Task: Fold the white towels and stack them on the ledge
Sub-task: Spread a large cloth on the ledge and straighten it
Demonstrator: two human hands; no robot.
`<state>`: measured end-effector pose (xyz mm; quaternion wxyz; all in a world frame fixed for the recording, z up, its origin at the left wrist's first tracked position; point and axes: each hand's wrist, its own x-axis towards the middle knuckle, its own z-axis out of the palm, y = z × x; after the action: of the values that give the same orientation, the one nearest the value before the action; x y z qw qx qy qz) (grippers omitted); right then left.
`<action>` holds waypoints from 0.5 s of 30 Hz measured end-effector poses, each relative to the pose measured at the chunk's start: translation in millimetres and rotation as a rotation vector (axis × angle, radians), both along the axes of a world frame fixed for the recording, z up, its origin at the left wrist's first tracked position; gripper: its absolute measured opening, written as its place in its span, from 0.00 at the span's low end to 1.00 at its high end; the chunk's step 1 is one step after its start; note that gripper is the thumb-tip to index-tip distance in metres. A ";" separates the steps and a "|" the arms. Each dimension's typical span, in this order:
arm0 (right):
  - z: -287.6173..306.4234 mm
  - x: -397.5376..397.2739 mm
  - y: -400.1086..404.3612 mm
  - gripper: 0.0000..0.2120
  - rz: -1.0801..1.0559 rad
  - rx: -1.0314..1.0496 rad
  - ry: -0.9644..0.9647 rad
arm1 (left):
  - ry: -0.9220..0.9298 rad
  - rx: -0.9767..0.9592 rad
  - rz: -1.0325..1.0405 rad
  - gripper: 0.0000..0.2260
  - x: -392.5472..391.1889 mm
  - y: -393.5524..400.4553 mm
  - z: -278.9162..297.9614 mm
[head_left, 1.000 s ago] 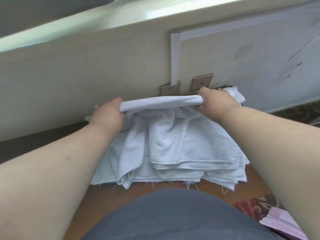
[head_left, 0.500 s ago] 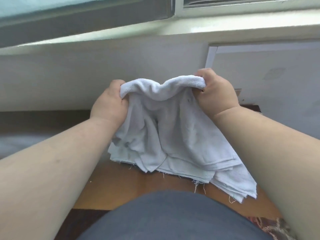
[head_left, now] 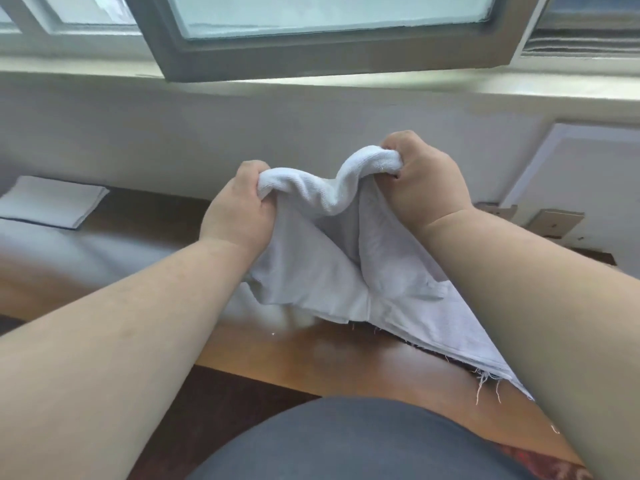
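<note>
Towels (head_left: 322,271) of white cloth are hanging in a bundle between the two hands, which are holding them up in front of the pale wall (head_left: 173,140) below the window. The left hand (head_left: 239,209) is gripping the bunched top edge at its left end, fingers curled over the roll of fabric, knuckles facing the camera. The right hand (head_left: 426,185) is gripping the other end of the same edge, sitting a little higher than the left, so the rolled cloth is sagging in a dip between them. Beneath the hands the layers are draping down and fanning toward the right forearm, where a frayed corner with loose threads is trailing just over the wooden surface (head_left: 329,355); whether that corner is touching the wood cannot be told. Above and beyond both hands, the ledge (head_left: 346,90) is running across the view under a grey window frame (head_left: 329,60). Far to the left of the left hand, a flat folded white towel (head_left: 52,202) is lying by itself against the wall. To the right of the right hand, a white panel (head_left: 571,168) is standing against the wall with small tan plates (head_left: 554,221) at its foot. Nearest the camera, below both forearms, a dark grey garment (head_left: 346,441) is filling the bottom of the view.
</note>
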<state>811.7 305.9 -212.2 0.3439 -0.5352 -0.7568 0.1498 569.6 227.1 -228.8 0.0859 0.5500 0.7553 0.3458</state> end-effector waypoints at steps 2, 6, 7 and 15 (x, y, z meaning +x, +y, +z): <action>2.3 -41.5 -17.0 0.09 0.005 -0.010 0.013 | -0.041 0.032 -0.013 0.05 -25.1 -14.3 6.4; 8.6 -119.5 -53.0 0.12 -0.004 -0.035 0.040 | -0.071 0.069 -0.033 0.04 -89.3 -45.1 19.3; 10.4 -138.8 -60.3 0.11 -0.002 -0.027 0.042 | -0.069 0.082 -0.042 0.05 -106.7 -52.2 22.0; 20.5 -269.1 -99.3 0.08 0.062 -0.010 0.089 | -0.023 0.137 -0.016 0.06 -229.4 -100.6 37.3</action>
<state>542.6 206.6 -191.7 0.3697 -0.5061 -0.7562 0.1878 340.2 126.5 -191.5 0.0593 0.5567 0.7244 0.4022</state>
